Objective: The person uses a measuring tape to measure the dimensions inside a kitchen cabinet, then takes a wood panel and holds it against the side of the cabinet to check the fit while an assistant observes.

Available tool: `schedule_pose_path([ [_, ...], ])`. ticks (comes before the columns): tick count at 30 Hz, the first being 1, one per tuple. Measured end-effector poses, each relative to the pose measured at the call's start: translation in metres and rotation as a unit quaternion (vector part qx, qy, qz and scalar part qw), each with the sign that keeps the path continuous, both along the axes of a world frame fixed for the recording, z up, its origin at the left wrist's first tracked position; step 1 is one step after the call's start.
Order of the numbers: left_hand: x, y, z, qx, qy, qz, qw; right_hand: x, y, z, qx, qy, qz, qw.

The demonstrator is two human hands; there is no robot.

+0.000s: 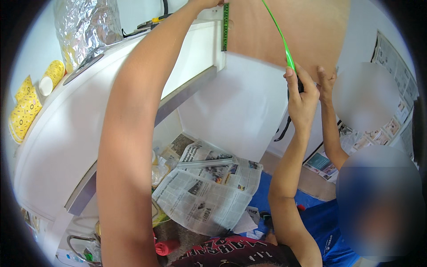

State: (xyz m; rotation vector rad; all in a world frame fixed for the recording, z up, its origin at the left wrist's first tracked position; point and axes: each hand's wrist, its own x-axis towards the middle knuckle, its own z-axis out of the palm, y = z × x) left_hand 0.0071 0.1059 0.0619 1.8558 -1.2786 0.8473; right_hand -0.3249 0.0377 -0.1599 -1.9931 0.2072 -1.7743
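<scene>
My right hand [303, 95] is closed round a dark tape measure [300, 84], mostly hidden by the fingers, with a black strap hanging below. Its bright green blade [281, 35] rises from beside my thumb and leaves the top edge. Across the picture, my left arm reaches up to the top; only part of my left hand [208, 3] shows, its fingers cut off. Close by it, a green strip with dark markings [225, 27] stands upright at the left edge of a brown wooden panel [284, 22]. Whether this strip joins the blade cannot be seen.
At right, a co-worker in a blue shirt [318, 227] raises a hand [327, 81] to the panel's edge. A white curved-edge surface [62, 147] at left bears yellow paper cups [52, 75] and a foil-like wrapped item [89, 31]. Newspaper [200, 196] lies below, under a metal strip [207, 163].
</scene>
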Motion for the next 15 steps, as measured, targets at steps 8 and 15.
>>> schedule_pose_path([
  [8,0.017,-0.008,0.014,0.039,0.013,0.011,0.999,0.023,0.000,0.003,-0.039,0.000,-0.015,0.999],
  [15,0.008,-0.011,0.003,-0.018,-0.023,0.031,0.999,0.028,0.008,0.004,-0.031,0.026,-0.045,0.998],
])
